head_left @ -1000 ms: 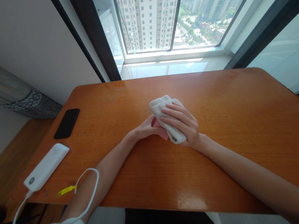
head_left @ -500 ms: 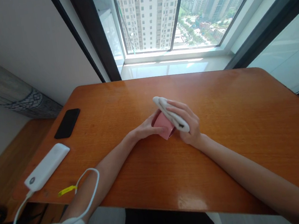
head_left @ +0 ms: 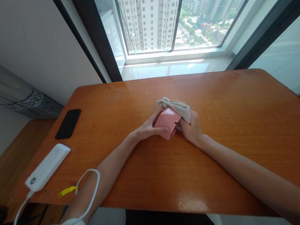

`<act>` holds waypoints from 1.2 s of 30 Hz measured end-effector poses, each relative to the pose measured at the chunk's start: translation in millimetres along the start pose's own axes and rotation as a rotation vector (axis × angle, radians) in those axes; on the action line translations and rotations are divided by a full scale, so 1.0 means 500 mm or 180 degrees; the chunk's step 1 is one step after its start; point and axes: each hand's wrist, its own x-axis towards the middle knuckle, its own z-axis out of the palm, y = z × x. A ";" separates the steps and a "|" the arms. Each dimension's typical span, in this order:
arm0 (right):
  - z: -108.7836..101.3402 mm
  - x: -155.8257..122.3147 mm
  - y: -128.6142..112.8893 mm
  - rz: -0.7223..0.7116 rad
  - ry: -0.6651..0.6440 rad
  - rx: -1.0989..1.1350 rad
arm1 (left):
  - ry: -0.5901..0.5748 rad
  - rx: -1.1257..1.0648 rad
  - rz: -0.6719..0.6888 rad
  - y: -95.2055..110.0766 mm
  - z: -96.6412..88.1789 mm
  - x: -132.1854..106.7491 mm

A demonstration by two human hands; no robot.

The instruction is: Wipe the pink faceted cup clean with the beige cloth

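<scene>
A small pink faceted object (head_left: pixel 167 122) sits tilted near the middle of the orange wooden table (head_left: pixel 243 115). My left hand (head_left: pixel 148 128) grips its left side, thumb on top. My right hand (head_left: pixel 190 128) holds a folded white cloth (head_left: pixel 176 107) pressed against the far right edge of the pink object; its fingers are closed round the cloth and mostly hidden behind it.
A black phone (head_left: pixel 68 123) lies at the table's left side. Nearer me a white power bank (head_left: pixel 48 171) rests by the left edge, its white cable (head_left: pixel 91 203) looping off the front. A large window stands beyond the table's far edge.
My right hand has slid the cloth from over the pink object down to its far right side, uncovering the pink surface. My left hand has stayed in place.
</scene>
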 end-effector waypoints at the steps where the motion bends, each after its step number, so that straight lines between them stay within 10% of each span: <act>1: 0.000 -0.001 -0.003 -0.0023 0.0006 -0.0017 | -0.0009 0.0010 0.0010 0.003 0.001 0.000; 7: -0.008 0.000 -0.030 -0.1478 -0.0338 -0.0334 | -0.0099 -0.0125 -0.0212 -0.004 0.008 -0.005; 13: 0.003 -0.002 -0.011 0.0034 0.0068 0.0063 | -0.0042 -0.0039 0.0010 0.004 0.001 0.000; 20: -0.008 -0.001 -0.029 -0.1411 -0.0323 -0.0321 | -0.0104 -0.0200 -0.0296 -0.007 0.005 -0.005; 26: -0.001 0.001 -0.005 0.0147 0.0044 0.0087 | -0.0014 -0.0039 0.0003 -0.001 -0.002 0.002; 33: -0.005 -0.004 -0.032 -0.1122 -0.0229 -0.0217 | -0.0134 -0.0305 -0.0231 -0.002 0.008 -0.004; 36: 0.000 -0.002 -0.015 -0.0459 -0.0042 -0.0042 | -0.0066 -0.0181 -0.0102 -0.001 0.004 0.000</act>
